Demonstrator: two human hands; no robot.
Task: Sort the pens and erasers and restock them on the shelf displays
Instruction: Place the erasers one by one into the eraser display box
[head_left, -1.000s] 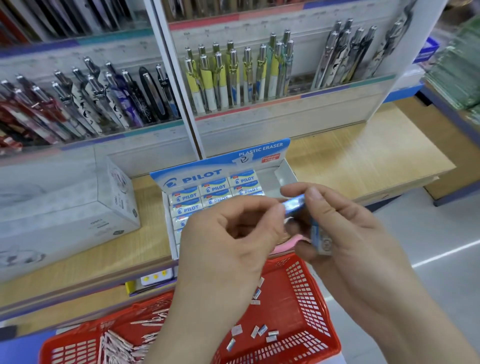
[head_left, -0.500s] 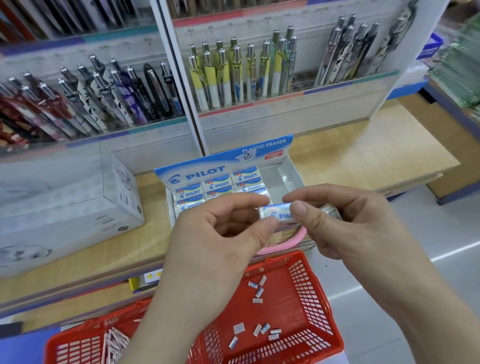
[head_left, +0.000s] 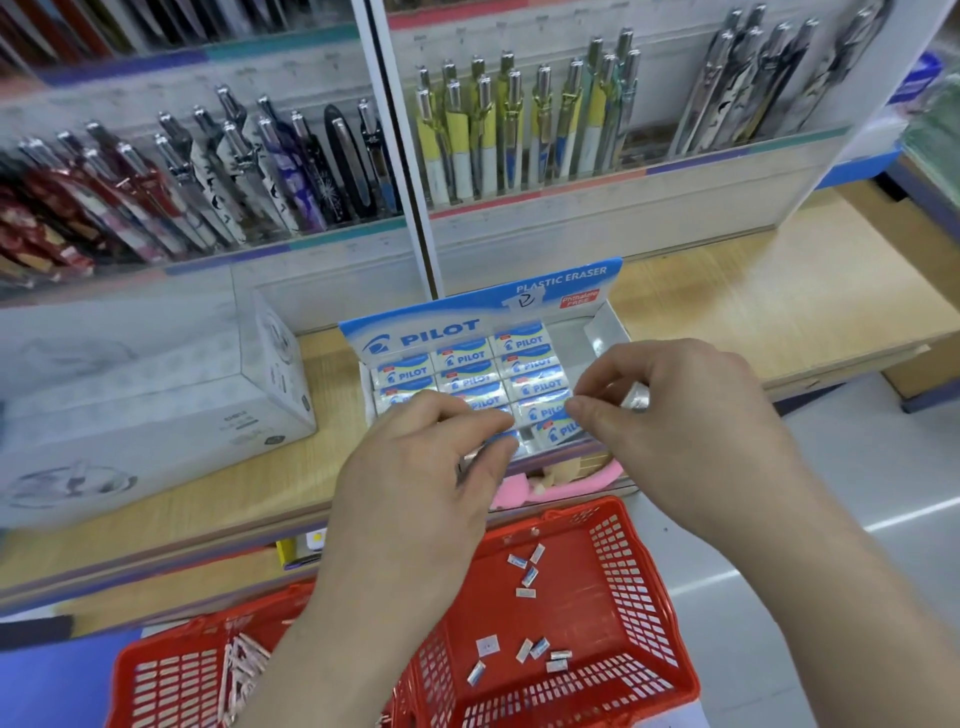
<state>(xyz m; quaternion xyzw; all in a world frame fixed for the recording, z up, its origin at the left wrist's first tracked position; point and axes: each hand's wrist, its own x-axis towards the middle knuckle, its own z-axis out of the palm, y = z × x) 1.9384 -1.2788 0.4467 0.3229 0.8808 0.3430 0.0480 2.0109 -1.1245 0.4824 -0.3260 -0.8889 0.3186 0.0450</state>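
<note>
The left hand (head_left: 426, 467) curls its fingers (thumb meeting forefinger); the right hand (head_left: 675, 431), at its 2 o'clock, pinches likewise.

"PILOT", "PLASTIC ERASER" on eraser box (head_left: 467, 317)

Behind the eraser box (head_left: 436, 332) on the shelf (head_left: 753, 296), pens (head_left: 519, 130); carton (head_left: 145, 395) to its left; basket (head_left: 639, 587) below, in front

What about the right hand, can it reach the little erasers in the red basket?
Probably yes. The basket is open on top, just below the right hand, with nothing covering the loose erasers. Its fingers are busy pinching an eraser, though.
</note>
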